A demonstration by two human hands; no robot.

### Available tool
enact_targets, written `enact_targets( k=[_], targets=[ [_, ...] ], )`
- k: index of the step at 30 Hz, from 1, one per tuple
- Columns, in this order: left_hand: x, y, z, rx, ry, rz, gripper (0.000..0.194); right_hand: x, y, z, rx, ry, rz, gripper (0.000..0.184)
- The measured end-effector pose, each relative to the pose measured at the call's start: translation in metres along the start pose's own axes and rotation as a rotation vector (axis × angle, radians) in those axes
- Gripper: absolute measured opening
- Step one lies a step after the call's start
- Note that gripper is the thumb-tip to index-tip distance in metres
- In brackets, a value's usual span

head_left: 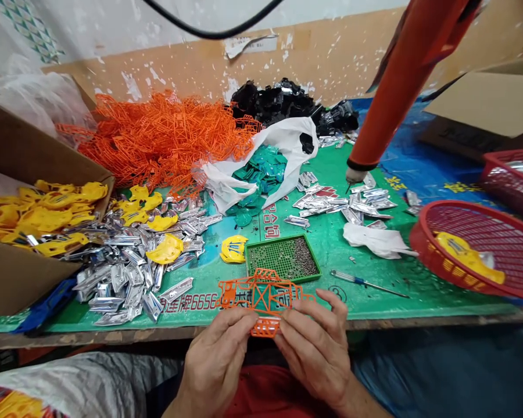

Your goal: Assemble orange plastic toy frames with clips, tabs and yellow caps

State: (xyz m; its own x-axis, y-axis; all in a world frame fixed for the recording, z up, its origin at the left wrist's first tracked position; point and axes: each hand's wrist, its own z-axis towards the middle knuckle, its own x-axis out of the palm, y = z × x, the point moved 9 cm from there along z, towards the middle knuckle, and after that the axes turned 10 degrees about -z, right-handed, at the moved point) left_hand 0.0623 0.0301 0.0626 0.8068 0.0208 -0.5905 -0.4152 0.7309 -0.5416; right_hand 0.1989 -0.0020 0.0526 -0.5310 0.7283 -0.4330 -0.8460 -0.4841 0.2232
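Both of my hands hold one orange plastic lattice frame (261, 296) just over the table's front edge. My left hand (215, 360) pinches its lower left side, fingers closed on it. My right hand (316, 345) grips its right side with fingers curled over the frame. Right behind the frame sits a green tray of small screws (283, 258). A yellow plastic shell (233, 248) lies left of the tray, and a screwdriver (368, 283) lies to its right.
A heap of orange frames (157, 136) is at the back. Silver metal pieces (126, 273) and yellow shells spill from a cardboard box (9, 278) at left. Red baskets (479, 249) stand right. Another person's orange sleeve (396, 87) reaches to silver parts.
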Motion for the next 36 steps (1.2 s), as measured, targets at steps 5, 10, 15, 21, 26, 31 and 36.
enact_targets(
  k=[5, 10, 15, 21, 26, 31, 36],
  targets=[
    [0.003, 0.007, -0.002, -0.038, 0.02, -0.039, 0.023, 0.0, 0.003, 0.003, -0.027, 0.012, 0.014, 0.006],
    [0.003, 0.007, -0.008, -0.019, 0.009, 0.014, 0.025, 0.004, 0.001, 0.003, -0.019, 0.045, 0.046, 0.007],
    [0.003, 0.007, -0.01, -0.048, -0.034, 0.063, 0.023, 0.01, 0.002, 0.003, -0.01, 0.045, 0.072, 0.009],
    [0.0, 0.016, -0.01, -0.113, -0.059, -0.03, 0.025, 0.014, 0.002, 0.002, -0.006, 0.065, 0.098, 0.009],
    [-0.002, 0.023, -0.006, -0.153, -0.033, -0.16, 0.021, 0.016, 0.004, -0.001, -0.032, 0.097, 0.127, 0.01],
    [0.0, 0.017, -0.006, -0.086, -0.02, -0.115, 0.022, 0.014, 0.006, -0.006, -0.063, 0.071, 0.161, 0.013],
    [0.0, 0.01, -0.006, -0.019, -0.003, -0.028, 0.024, 0.011, 0.006, -0.006, -0.075, 0.072, 0.144, 0.014]
  ],
)
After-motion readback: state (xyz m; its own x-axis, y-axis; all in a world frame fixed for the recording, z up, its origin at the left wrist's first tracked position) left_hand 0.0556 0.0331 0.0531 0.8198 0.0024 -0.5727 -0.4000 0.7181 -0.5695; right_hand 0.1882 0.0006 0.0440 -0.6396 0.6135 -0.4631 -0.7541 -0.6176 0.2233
